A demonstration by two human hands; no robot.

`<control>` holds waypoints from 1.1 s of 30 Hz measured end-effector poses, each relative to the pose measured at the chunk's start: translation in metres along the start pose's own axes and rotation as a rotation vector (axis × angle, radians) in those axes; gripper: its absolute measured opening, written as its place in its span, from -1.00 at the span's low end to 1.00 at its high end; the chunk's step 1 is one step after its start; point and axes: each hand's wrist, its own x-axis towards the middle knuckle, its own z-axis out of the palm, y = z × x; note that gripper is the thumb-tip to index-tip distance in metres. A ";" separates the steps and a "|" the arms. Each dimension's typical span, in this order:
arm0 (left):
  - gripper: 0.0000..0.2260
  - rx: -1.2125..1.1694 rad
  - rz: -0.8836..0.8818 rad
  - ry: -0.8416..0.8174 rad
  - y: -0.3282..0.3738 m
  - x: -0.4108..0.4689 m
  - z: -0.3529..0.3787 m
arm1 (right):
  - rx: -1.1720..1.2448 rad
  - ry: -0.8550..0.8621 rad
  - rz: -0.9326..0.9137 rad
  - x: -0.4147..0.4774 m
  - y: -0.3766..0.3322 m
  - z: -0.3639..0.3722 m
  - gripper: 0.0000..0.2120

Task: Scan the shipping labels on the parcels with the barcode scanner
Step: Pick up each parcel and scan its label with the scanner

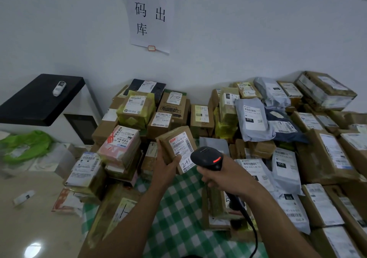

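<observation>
— Where is the parcel?
— The small brown box (174,148) is lifted above the green-checked cloth (178,208) on the desk, with its white label (181,148) facing the camera.
— And the grips?
— The left grip (165,166) curls round the box's left and lower edges, thumb on the label side. Just right of the box, the right grip (216,180) is wrapped round the handle of the black scanner (208,158). Its head points toward the label, a red light glows on top, and its cable (252,228) trails down below.
— What lies around the box?
— A pink carton (121,144) sits to its left and grey mailing bags (252,118) to its right. Brown cartons are stacked behind it against the wall. A paper sign (151,13) hangs above, and a black shelf (39,99) sits far left.
</observation>
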 end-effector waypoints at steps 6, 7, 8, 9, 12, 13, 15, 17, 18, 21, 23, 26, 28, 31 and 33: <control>-0.27 0.393 -0.166 0.155 0.014 0.013 -0.037 | 0.035 -0.013 0.025 0.011 0.009 0.004 -0.69; -0.29 0.418 -0.215 0.144 0.014 0.018 -0.043 | 0.031 -0.017 0.023 0.013 0.009 0.006 -0.70; -0.30 0.434 -0.245 0.123 0.010 0.024 -0.049 | 0.026 -0.020 0.018 0.014 0.008 0.007 -0.70; -0.31 0.446 -0.262 0.106 0.006 0.029 -0.054 | 0.017 -0.022 0.018 0.015 0.007 0.009 -0.70; -0.35 0.495 -0.252 0.068 -0.013 0.037 -0.061 | -0.012 -0.029 0.024 0.017 0.003 0.011 -0.72; -0.38 0.508 -0.237 0.078 -0.017 0.036 -0.059 | -0.015 -0.028 0.027 0.018 0.003 0.012 -0.72; -0.41 0.520 -0.184 0.163 -0.018 0.031 -0.052 | -0.016 -0.032 0.035 0.020 0.005 0.014 -0.74; -0.42 0.553 -0.134 0.256 -0.017 0.020 -0.045 | -0.027 -0.042 0.050 0.023 0.007 0.016 -0.75; -0.40 0.582 -0.114 0.278 -0.016 0.013 -0.041 | -0.030 -0.043 0.055 0.024 0.009 0.017 -0.75; -0.26 0.743 -0.019 0.273 -0.012 -0.011 -0.030 | -0.031 -0.038 0.068 0.028 0.015 0.019 -0.74; -0.19 0.950 0.113 0.217 -0.014 -0.018 -0.025 | -0.024 -0.034 0.073 0.030 0.016 0.020 -0.76; -0.25 1.043 0.161 0.124 -0.019 -0.010 -0.022 | -0.010 -0.037 0.082 0.032 0.018 0.019 -0.79; -0.32 0.991 0.145 0.110 -0.018 -0.005 -0.024 | -0.006 -0.035 0.089 0.033 0.020 0.018 -0.79; -0.33 0.948 0.143 0.153 -0.013 0.000 -0.032 | 0.009 -0.022 0.110 0.036 0.025 0.013 -0.77; -0.35 0.938 0.177 0.188 -0.012 0.003 -0.039 | 0.030 -0.013 0.118 0.040 0.030 0.009 -0.80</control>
